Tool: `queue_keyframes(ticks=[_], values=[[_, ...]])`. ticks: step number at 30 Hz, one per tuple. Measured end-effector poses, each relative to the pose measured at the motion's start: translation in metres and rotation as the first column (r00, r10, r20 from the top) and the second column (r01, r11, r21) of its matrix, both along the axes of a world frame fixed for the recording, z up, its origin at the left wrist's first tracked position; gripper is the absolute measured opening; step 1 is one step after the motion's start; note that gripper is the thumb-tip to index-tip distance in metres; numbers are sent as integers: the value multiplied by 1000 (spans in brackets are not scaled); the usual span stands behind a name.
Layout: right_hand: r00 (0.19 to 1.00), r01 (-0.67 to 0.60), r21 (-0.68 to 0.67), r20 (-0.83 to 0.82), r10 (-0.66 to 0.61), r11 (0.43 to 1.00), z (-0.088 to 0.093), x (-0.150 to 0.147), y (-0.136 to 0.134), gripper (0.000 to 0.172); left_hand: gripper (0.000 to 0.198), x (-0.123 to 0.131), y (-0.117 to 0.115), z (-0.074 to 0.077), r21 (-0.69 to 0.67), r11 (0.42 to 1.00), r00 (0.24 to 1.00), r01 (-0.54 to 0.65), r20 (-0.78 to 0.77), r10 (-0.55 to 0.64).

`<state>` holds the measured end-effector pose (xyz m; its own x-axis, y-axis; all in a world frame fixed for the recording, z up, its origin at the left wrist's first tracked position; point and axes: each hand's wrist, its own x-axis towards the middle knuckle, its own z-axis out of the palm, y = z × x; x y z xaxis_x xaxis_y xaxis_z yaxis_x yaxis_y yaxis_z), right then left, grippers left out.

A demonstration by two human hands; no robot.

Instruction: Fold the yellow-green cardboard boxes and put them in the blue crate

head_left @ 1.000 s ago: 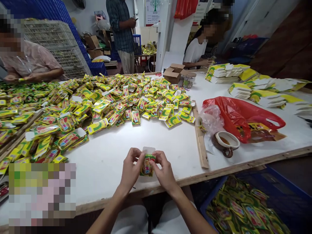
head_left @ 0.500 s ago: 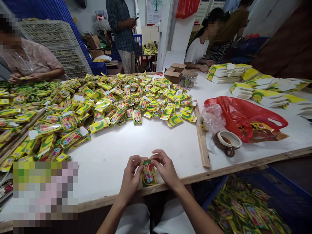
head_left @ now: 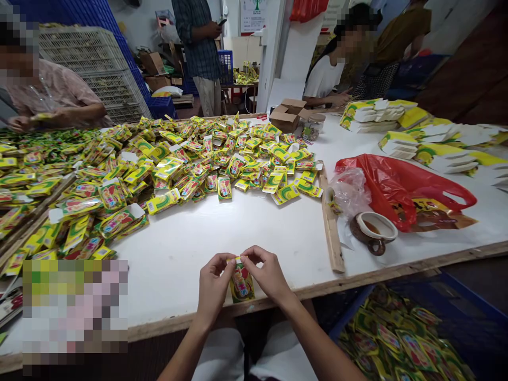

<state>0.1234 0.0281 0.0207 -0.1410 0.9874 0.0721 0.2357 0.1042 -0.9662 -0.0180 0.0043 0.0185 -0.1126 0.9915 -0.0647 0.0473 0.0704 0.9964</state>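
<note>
A small green and yellow packet [head_left: 242,283] stands near the front edge of the white table [head_left: 178,264], its printed face toward me. My left hand [head_left: 215,278] pinches its upper left corner between thumb and fingers. At the upper right corner, my right hand [head_left: 268,272] holds the top edge, with the fingertips of both hands close together. Beyond my hands lies a large heap of similar small packets [head_left: 198,159], some with white flaps sticking out.
A wooden strip [head_left: 332,227] lies right of my hands, beside a brown cup [head_left: 373,233] and a red bag [head_left: 397,180]. Flat carton stacks [head_left: 440,153] lie behind. A blue crate of packets [head_left: 400,338] stands below right. Several people are around the table.
My fingertips have come closer together at the packet's top, and my right fingers have lowered onto it. The view has shifted slightly.
</note>
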Motion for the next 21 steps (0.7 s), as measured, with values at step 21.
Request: queue_keyframes(ticks=[21], values=[[756,324,60,583,-296,944,47,207,-50,35,48,-143,96,2,358,917,596,-178,-702,390]])
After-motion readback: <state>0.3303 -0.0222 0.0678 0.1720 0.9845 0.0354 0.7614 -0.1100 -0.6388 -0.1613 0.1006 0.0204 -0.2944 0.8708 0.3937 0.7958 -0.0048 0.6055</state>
